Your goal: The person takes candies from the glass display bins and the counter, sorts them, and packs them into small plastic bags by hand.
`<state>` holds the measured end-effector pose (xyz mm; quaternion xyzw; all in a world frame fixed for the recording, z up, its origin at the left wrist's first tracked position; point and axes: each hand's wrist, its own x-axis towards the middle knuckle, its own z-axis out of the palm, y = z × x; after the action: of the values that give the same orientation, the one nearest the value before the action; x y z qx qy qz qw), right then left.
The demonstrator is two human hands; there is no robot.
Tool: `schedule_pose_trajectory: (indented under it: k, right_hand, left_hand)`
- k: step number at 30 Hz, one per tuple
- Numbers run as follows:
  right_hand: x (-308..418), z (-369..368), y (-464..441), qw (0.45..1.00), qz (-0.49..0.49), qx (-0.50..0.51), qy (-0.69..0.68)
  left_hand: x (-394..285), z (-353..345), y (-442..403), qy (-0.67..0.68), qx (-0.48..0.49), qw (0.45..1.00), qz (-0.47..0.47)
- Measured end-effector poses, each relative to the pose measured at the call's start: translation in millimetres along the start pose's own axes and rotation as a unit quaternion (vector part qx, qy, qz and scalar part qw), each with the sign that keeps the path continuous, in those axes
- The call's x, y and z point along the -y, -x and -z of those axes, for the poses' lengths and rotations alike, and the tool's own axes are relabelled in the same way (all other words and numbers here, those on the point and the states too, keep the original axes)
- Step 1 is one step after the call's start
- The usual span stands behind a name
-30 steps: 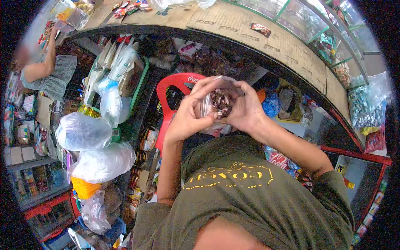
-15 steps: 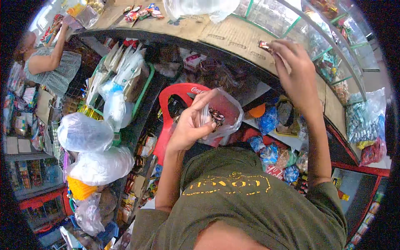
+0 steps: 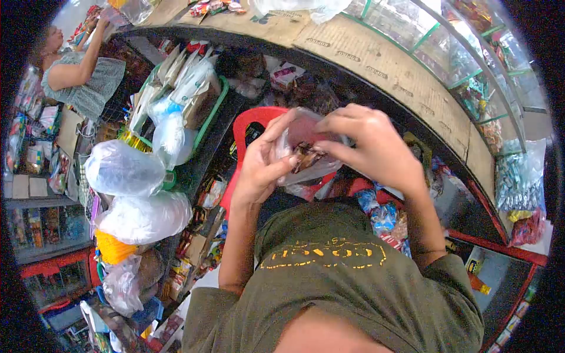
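My left hand [image 3: 262, 165] is closed on the side of a clear plastic bag [image 3: 303, 122], its thumb at the near edge. Several small wrapped candies [image 3: 305, 156] in dark brown and red wrappers lie inside. My right hand [image 3: 376, 144] is at the bag's right side, thumb and fingers pinched together at the opening. A brown wrapper shows at those fingertips, among the other candies, so its outline is partly hidden. Behind the bag stands a red plastic chair [image 3: 241, 132].
A cardboard-covered counter [image 3: 376, 65] curves across the front, with glass display cases [image 3: 441, 47] beyond it. Stuffed plastic bags [image 3: 126, 176] and a green-rimmed crate [image 3: 220, 97] are on the left. Another person [image 3: 76, 73] stands at the far left, handling packets.
My right hand has come from the counter down to the bag, and the small packet at its fingers is gone from the counter. My left hand still holds the bag.
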<state>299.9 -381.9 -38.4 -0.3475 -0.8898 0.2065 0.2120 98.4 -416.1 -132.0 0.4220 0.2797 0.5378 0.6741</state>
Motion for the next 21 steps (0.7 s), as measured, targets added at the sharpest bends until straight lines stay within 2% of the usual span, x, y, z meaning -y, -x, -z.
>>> schedule_pose_trajectory:
  k: [1, 3, 5, 7, 11, 13, 15, 16, 17, 19, 21]
  right_hand:
    - [-1.2, -2.4, -0.9, 1.000, 0.008, 0.010, 0.005]
    - [3.0, 0.2, 1.6, 0.989, 0.036, 0.033, -0.142]
    - [14.3, 12.0, 1.5, 0.950, 0.118, 0.101, -0.272]
    - [24.9, 20.3, 1.9, 0.901, 0.189, 0.121, -0.370]
    - [31.6, 38.1, 1.7, 0.860, 0.279, 0.148, -0.400]
    - [37.5, 44.6, 7.7, 0.821, 0.330, 0.180, -0.429]
    - [49.3, 43.3, 19.2, 0.787, 0.359, 0.199, -0.461]
    - [53.1, 43.8, 21.3, 0.797, 0.351, 0.191, -0.453]
    - [57.1, 44.2, 21.8, 0.786, 0.392, 0.180, -0.444]
    - [61.2, 46.9, 24.0, 0.775, 0.430, 0.164, -0.433]
    - [63.3, 48.4, 26.4, 0.797, 0.419, 0.149, -0.409]
  left_hand:
    - [-1.8, 3.4, 3.0, 0.000, 0.004, 1.000, -0.005]
    - [-6.5, 11.4, 14.2, 0.043, -0.053, 0.998, 0.008]
    - [2.8, 34.8, 29.6, 0.036, -0.072, 0.997, -0.018]
    - [10.6, 54.0, 50.6, 0.046, -0.165, 0.985, 0.002]
    - [55.4, 107.3, 102.0, -0.024, -0.293, 0.956, 0.021]
    - [95.2, 141.5, 132.3, -0.023, -0.385, 0.922, 0.024]
    - [112.8, 154.9, 151.4, -0.079, -0.477, 0.869, 0.102]
    - [132.6, 174.5, 167.8, -0.067, -0.507, 0.853, 0.101]
    - [155.9, 194.3, 179.9, -0.057, -0.539, 0.834, 0.100]
    - [181.3, 207.0, 187.5, -0.062, -0.662, 0.738, 0.113]
    - [202.8, 221.5, 200.6, -0.064, -0.720, 0.681, 0.120]
